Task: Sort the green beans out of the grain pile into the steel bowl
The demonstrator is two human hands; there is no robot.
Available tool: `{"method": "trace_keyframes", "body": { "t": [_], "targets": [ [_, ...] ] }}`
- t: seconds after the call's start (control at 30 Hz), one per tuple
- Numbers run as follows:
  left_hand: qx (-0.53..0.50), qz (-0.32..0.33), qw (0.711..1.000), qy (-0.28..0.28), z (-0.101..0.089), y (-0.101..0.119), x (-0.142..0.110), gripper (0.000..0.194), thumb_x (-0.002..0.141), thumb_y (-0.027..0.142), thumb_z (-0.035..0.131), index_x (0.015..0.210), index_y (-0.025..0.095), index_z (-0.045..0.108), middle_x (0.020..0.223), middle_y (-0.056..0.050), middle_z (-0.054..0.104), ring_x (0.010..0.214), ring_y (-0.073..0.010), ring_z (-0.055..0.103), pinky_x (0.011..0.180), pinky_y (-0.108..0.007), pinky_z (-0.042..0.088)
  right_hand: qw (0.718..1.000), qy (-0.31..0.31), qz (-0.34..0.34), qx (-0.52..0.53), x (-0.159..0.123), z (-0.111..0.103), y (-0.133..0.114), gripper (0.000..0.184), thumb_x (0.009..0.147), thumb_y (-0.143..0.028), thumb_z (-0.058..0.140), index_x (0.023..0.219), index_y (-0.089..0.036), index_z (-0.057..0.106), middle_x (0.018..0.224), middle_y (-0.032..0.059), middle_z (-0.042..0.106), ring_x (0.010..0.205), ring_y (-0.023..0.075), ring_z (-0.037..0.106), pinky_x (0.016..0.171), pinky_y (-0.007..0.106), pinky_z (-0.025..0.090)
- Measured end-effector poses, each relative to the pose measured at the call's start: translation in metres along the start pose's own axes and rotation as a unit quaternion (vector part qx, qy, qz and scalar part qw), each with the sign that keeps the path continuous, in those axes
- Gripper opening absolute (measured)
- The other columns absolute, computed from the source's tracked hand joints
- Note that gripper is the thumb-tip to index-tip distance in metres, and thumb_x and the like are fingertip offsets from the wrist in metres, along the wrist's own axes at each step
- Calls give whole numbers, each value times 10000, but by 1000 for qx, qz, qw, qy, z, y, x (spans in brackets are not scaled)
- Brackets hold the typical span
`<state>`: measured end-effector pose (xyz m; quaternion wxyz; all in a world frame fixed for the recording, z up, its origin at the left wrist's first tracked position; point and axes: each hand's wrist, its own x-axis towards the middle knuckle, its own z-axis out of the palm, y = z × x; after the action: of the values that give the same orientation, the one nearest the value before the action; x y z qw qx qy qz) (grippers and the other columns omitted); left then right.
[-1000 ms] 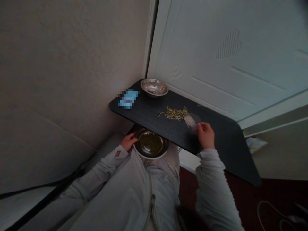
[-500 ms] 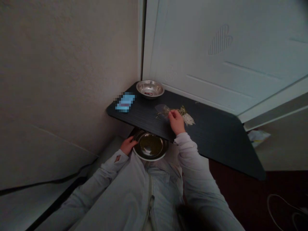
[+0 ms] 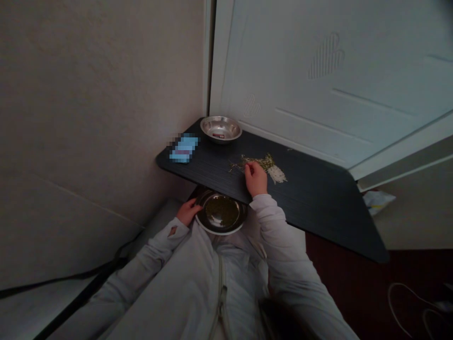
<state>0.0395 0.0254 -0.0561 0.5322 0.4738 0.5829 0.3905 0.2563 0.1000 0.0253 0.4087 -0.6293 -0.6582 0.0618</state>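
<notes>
On my lap rests a round metal bowl [image 3: 208, 222] with a light rim, holding dark greenish bits [image 3: 222, 211]. My left hand [image 3: 188, 212] is closed on its left rim. Over the dark table, my right hand [image 3: 256, 179] has its fingers pinched together at the near side of a scattered pile of dried green and pale bits [image 3: 264, 162]. What those fingers hold, if anything, cannot be made out. Just right of that hand lies a small heap of whitish grains [image 3: 277, 174].
A second metal bowl [image 3: 221, 123] stands at the table's back corner with a small red-and-dark item inside. Left of it lies a blurred-out blue object [image 3: 184, 148]. The black table [image 3: 318, 208] meets a white door [image 3: 283, 71]; a pale wall rises at left. A white cable [image 3: 392, 302] lies on the floor.
My right hand has shifted slightly left. The clear plastic piece beside its fingertips is no longer visible, and more of the dried bits show there. My left hand keeps its place on the bowl.
</notes>
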Motion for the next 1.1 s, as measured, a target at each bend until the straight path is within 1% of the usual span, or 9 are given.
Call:
{"method": "trace_keyframes", "body": {
  "t": [0.23, 0.37, 0.47, 0.6, 0.8, 0.97, 1.1],
  "targets": [
    [-11, 2, 1000, 2, 0, -6, 3, 368, 531, 287, 547, 863, 135, 595, 708, -5, 641, 702, -190, 568, 682, -297, 415, 997, -22, -36, -59, -5, -1, -6, 260, 754, -295, 330, 859, -188, 542, 836, 51, 568, 738, 153, 492, 676, 273, 361],
    [-9, -6, 1000, 4, 0, -4, 2, 378, 528, 288, 543, 868, 131, 596, 702, -10, 644, 706, -195, 569, 678, -299, 417, 996, -26, -59, -69, -7, -3, -9, 251, 759, -283, 331, 867, -192, 539, 854, 53, 565, 771, 154, 494, 686, 267, 363],
    [-3, -12, 1000, 8, 1, -1, 0, 382, 526, 282, 538, 870, 126, 596, 738, -18, 643, 727, -200, 566, 681, -297, 415, 994, -34, -71, -77, -8, -3, -10, 246, 756, -275, 336, 871, -191, 538, 851, 52, 562, 758, 151, 497, 681, 264, 368],
    [-11, 0, 1000, 6, 1, -1, 0, 387, 521, 294, 539, 862, 118, 594, 763, -24, 640, 744, -201, 561, 695, -294, 410, 991, -50, -89, -86, -9, -3, -11, 225, 733, -247, 364, 870, -191, 534, 865, 48, 555, 751, 154, 495, 671, 265, 374],
    [-22, -2, 1000, 1, 1, -2, 1, 376, 522, 271, 543, 863, 117, 587, 762, -21, 638, 746, -197, 559, 695, -294, 408, 988, -80, -115, -67, -11, -4, -12, 190, 709, -232, 389, 827, -195, 533, 839, 34, 540, 697, 142, 486, 656, 260, 379],
    [-46, -5, 999, -8, 2, -4, 1, 374, 529, 277, 544, 863, 113, 582, 731, -20, 638, 701, -192, 567, 676, -300, 416, 987, -93, -126, -45, -15, -6, -13, 174, 696, -223, 398, 808, -194, 528, 825, 25, 527, 669, 130, 476, 634, 249, 375],
    [-35, -1, 999, -6, 1, -6, 2, 381, 534, 280, 544, 877, 118, 580, 766, -28, 640, 729, -197, 566, 685, -298, 414, 985, -105, -131, -28, -17, -7, -13, 159, 676, -212, 409, 779, -195, 530, 777, 18, 517, 655, 127, 467, 618, 243, 368]
  ]
}}
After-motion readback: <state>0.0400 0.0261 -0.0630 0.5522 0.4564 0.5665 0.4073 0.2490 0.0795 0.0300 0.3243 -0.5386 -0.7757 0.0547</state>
